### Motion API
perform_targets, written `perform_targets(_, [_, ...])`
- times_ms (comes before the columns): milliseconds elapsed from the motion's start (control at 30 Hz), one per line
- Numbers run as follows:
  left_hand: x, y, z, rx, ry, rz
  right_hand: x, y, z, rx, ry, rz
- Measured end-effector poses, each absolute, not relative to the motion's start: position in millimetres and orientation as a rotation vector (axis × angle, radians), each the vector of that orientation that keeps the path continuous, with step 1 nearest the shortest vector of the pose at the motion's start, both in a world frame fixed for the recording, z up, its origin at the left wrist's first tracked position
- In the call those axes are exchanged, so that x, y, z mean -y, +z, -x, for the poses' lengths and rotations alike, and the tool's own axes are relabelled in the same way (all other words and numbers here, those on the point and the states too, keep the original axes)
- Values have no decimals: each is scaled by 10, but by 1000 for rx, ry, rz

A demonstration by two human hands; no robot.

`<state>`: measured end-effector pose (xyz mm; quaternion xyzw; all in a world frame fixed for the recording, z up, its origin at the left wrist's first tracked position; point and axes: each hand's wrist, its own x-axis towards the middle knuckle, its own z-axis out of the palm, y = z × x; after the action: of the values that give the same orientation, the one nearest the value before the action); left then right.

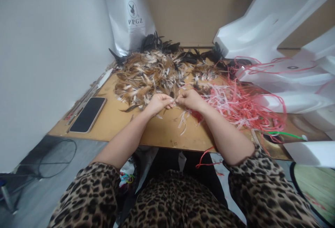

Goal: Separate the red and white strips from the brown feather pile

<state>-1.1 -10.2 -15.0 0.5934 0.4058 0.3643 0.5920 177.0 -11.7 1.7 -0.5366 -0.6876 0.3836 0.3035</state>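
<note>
Both my hands meet over the front half of the wooden table [172, 134], fingertips nearly touching. My left hand [159, 104] is closed in a pinch at the front edge of a heap of brown and black feathers [149, 73]. Close beside it, my right hand [191, 99] pinches too. Whatever lies between the fingertips is too small to name. To the right of my right hand spreads a tangled pile of red and white ribbon strips [235, 104]. A few loose white strips [182, 119] lie just below that hand.
A dark-screened phone [88, 114] lies at the table's left edge. Behind the feathers stands a silvery printed bag [133, 15]. White plastic sheeting [243, 36] fills the back right. A green strip [285, 134] lies at the right, and a filled bin [128, 175] stands below the table.
</note>
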Motion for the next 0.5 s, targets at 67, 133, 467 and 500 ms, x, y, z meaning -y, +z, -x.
perform_targets(67, [109,-152,-2,-976,861,-1329,132,46,-1783,1883,872,1474])
perform_targets(133, [117,-145,-12,-998,877,-1291,152,73,-1783,1908,870,1477])
perform_targets(467, [99,-187,-30,-1026,877,-1327,192,91,-1733,1911,1021,1335])
perform_targets(500, [96,-196,-32,-1029,874,-1334,187,75,-1717,1922,992,1330])
